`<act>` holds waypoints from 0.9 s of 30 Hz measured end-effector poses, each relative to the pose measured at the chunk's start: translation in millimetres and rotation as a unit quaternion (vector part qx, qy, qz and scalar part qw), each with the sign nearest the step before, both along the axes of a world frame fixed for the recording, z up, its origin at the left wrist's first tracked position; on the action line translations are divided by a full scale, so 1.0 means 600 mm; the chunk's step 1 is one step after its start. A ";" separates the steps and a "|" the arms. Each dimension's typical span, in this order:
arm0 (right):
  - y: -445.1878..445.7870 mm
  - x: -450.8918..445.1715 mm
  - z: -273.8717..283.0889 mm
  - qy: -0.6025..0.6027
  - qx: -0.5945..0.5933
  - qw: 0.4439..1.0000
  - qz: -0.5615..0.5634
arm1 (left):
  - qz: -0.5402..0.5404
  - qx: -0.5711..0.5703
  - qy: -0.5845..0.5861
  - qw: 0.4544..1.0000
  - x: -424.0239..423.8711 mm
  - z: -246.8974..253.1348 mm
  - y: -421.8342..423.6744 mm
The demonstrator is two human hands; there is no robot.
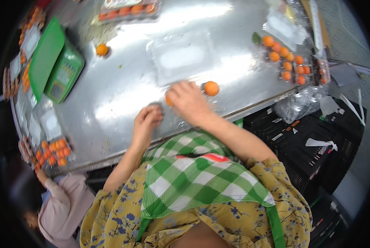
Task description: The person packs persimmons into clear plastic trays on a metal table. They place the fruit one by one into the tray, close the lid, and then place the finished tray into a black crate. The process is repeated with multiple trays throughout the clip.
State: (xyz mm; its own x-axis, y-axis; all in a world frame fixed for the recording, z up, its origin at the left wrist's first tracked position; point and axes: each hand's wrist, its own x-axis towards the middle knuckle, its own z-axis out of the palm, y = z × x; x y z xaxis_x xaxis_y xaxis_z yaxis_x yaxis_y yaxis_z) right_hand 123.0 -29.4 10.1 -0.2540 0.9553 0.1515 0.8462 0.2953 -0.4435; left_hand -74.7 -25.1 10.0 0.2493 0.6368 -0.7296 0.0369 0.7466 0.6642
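Observation:
My right hand (186, 100) is over an orange citrus fruit (168, 99) near the table's front edge, its fingers curled around the fruit. Just right of this hand lies another orange fruit (211, 88). My left hand (148, 121) hovers or rests to the left with its fingers curled; whether anything is between them cannot be told. Beyond my hands a clear plastic tray (185, 57) with a whitish patch lies on the metal table. A single fruit (102, 50) sits farther back on the left.
A green scale (61, 71) stands at the left. Fruit groups lie at the right (287, 62) and front left (56, 150), where a co-worker (64, 201) is. A filled clear pack (126, 12) is at the back. Black crates (315, 139) stand beyond the front right edge.

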 end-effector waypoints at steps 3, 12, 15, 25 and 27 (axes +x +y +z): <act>0.004 0.003 -0.002 -0.004 -0.018 1.000 0.008 | -0.071 0.017 0.008 0.997 -0.001 -0.023 -0.025; -0.031 0.118 0.053 0.113 0.019 0.973 -0.199 | -0.139 0.060 -0.048 0.987 0.049 -0.056 0.002; -0.059 0.173 0.038 0.083 0.034 0.954 -0.287 | -0.182 0.097 -0.032 0.978 0.084 -0.066 0.065; 0.008 0.413 -0.026 -0.233 0.045 0.913 -0.333 | -0.213 0.141 -0.024 0.967 0.224 -0.056 0.185; 0.015 0.438 -0.034 -0.265 0.036 0.911 -0.314 | -0.204 0.134 -0.029 0.969 0.253 -0.068 0.191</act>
